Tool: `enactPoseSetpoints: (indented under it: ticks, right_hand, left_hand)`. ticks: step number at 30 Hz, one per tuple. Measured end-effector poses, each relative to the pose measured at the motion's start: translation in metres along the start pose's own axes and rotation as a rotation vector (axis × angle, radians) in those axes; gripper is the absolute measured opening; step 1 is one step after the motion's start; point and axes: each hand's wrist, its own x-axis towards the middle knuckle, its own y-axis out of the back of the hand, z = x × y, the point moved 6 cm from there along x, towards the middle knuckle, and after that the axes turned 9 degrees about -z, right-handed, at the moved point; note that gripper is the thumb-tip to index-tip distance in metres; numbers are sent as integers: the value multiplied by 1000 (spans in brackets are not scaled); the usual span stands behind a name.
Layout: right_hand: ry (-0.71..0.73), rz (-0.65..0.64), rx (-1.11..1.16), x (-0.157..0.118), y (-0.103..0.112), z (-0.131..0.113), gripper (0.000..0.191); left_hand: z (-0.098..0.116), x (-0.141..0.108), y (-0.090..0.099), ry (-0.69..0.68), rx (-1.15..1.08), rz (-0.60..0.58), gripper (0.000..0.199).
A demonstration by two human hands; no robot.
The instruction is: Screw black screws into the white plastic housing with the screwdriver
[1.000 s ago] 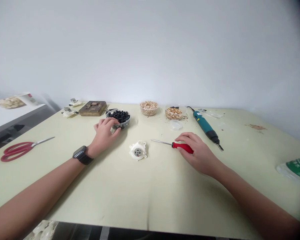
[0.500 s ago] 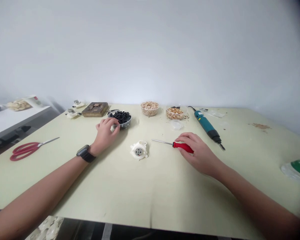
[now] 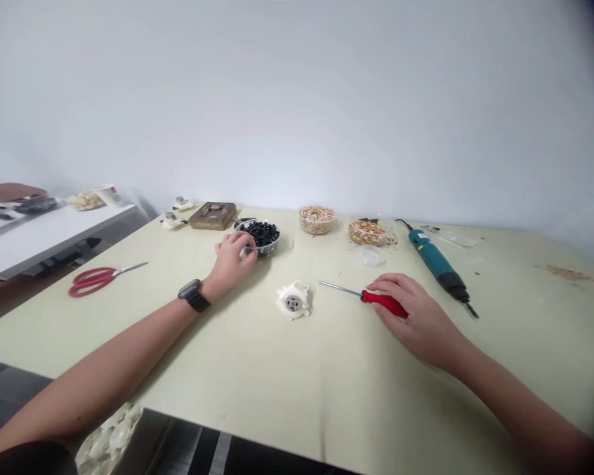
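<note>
My left hand (image 3: 233,258), with a dark watch at the wrist, grips the near rim of a clear round bowl (image 3: 268,249) full of small black parts (image 3: 261,232). Some of its fingertips are hidden behind the rim. At the right, my right hand (image 3: 416,316) has its thumb and fingers around the red handle of a screwdriver (image 3: 383,303), whose metal shaft points left. Between the hands lies a white plastic housing (image 3: 294,301) with a round grey motor at its centre. The screwdriver's tip is a little to the right of it, not touching.
Red scissors (image 3: 99,278) lie at the left. Behind are a brown metal block (image 3: 212,216), two tubs (image 3: 317,220) (image 3: 369,232) of small pieces, and a clear lid (image 3: 371,255). A teal power screwdriver (image 3: 438,265) lies at the right. Another person's hand (image 3: 14,192) is over the white side table (image 3: 74,227).
The view has swung left, so everything appears farther right. Another person's hand has come into sight at the far left. Both my hands keep their hold.
</note>
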Motion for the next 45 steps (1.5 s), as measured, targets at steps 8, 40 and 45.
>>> enactPoseSetpoints:
  ticks: [8,40,45]
  right_hand:
    - [-16,-11,-7,-1,-2,5,28]
    - [-9,-41,36,1,-1,0,24]
    - [0,-31,56,0,1,-3,23]
  left_hand:
    - [4,-2,0,-20,-10,-9,10]
    - [-2,0,-1,5,0,0,12]
    - [-4,1,-1,-2,-8,6,15]
